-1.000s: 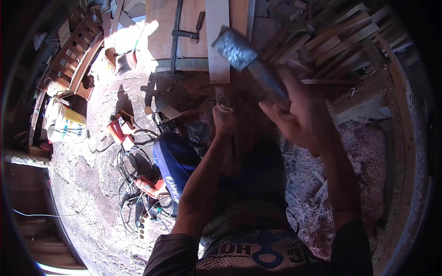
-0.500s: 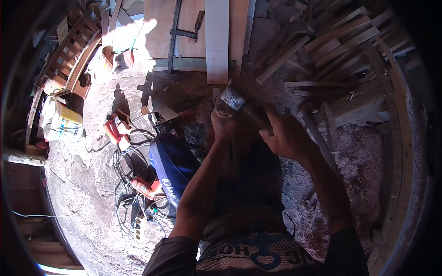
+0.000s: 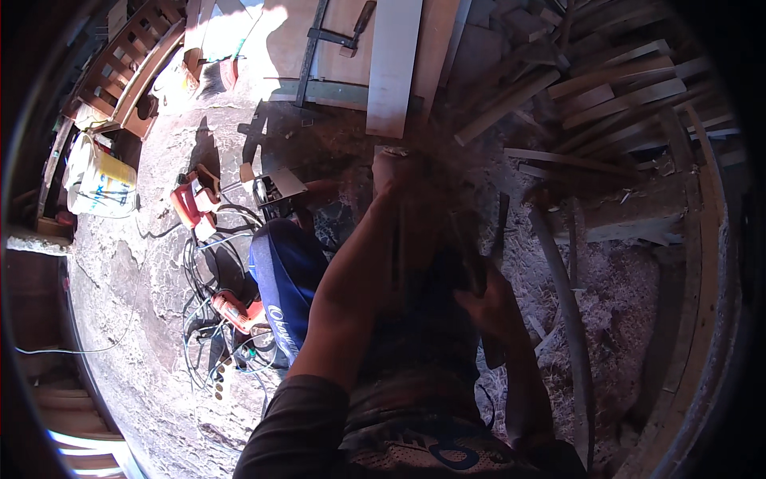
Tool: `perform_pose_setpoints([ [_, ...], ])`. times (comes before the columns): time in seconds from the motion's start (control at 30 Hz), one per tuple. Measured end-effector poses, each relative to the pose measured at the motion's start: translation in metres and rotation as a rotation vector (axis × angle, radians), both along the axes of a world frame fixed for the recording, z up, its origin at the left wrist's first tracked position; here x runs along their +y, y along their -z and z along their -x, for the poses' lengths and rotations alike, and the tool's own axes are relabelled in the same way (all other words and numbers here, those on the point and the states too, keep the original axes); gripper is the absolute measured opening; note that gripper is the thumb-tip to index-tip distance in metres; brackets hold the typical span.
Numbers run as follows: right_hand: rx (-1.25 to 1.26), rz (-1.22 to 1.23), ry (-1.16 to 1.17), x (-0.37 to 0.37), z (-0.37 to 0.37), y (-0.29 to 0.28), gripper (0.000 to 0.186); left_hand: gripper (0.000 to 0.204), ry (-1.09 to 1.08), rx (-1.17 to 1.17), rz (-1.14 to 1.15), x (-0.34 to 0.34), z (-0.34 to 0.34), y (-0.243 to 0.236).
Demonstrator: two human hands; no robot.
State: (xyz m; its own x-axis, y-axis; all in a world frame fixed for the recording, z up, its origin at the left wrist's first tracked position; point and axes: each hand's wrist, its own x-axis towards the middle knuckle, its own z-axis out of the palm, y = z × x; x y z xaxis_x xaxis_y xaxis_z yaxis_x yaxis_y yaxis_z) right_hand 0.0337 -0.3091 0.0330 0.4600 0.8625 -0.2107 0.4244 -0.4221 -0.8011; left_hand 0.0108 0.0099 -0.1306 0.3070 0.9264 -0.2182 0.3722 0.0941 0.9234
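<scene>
The blurred dark hammer (image 3: pixel 472 262), in the grasp of the right hand (image 3: pixel 491 305) at the near right, is no longer over the left hand (image 3: pixel 392 173), which stays clenched farther off around something mostly hidden, near the pale board (image 3: pixel 392 72).

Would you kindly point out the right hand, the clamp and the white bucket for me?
Right hand (image 3: pixel 495 305): head view, middle of the hand.
Clamp (image 3: pixel 330 37): head view, its sliding arm.
White bucket (image 3: pixel 102 182): head view, its side wall.
</scene>
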Motion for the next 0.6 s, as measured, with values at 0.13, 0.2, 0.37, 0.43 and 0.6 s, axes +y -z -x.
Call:
perform_pose_setpoints([
  [0.13, 0.073, 0.123, 0.048, -0.024, 0.003, 0.014, 0.064, 0.026, 0.044, -0.162, 0.257, 0.001, -0.015, 0.001],
  [0.2, 0.117, 0.090, 0.067, -0.032, 0.007, 0.017, 0.064, 0.016, 0.190, -0.524, 0.517, 0.007, -0.003, -0.005],
  [0.37, 0.124, 0.195, 0.195, -0.045, 0.001, 0.024, 0.061, 0.003, 0.370, -0.463, 0.153, -0.047, 0.036, -0.129],
  [0.43, 0.178, 0.194, 0.206, -0.040, 0.002, 0.025, 0.060, 0.002, 0.236, -0.466, -0.185, -0.063, 0.041, -0.143],
  [0.6, 0.146, 0.062, 0.191, -0.030, 0.010, 0.021, 0.060, 0.003, 0.072, -0.549, -0.356, -0.065, 0.035, -0.128],
])
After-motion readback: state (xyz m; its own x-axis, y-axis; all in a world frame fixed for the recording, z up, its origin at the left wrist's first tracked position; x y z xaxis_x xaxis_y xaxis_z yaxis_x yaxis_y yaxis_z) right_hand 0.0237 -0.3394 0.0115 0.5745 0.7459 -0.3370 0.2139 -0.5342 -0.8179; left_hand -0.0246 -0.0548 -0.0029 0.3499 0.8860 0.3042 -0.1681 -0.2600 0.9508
